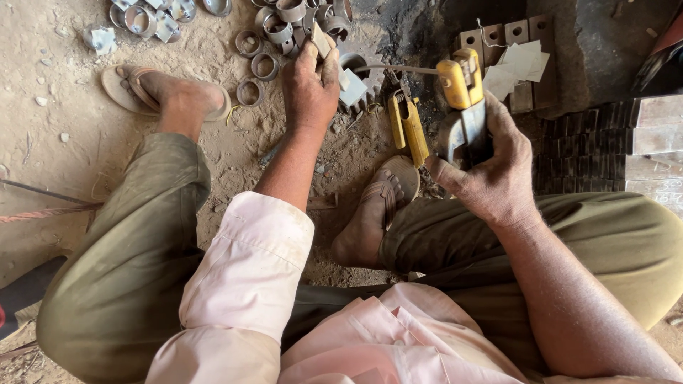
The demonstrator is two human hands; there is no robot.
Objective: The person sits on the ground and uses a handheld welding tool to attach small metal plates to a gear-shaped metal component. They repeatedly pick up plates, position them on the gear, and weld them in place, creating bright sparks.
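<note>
Head view: left hand (310, 84) is pinching a small flat metal piece (321, 39) above the metal rings (265, 65) lying on the dirt floor (71, 142). Right hand (491, 171) is gripping a yellow-handled tool (459, 89), fingers wrapped closed, beside the sandalled foot (380, 206).

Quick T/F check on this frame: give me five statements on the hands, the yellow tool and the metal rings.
1. The right hand grips a yellow-handled tool. True.
2. The left hand is empty. False: it pinches a small flat metal piece.
3. The metal rings lie on the dirt ground beyond the left hand. True.
4. Both feet are bare. False: each foot wears a sandal.
5. The person stands at a workbench. False: the person sits low, knees apart, working over the ground.
</note>
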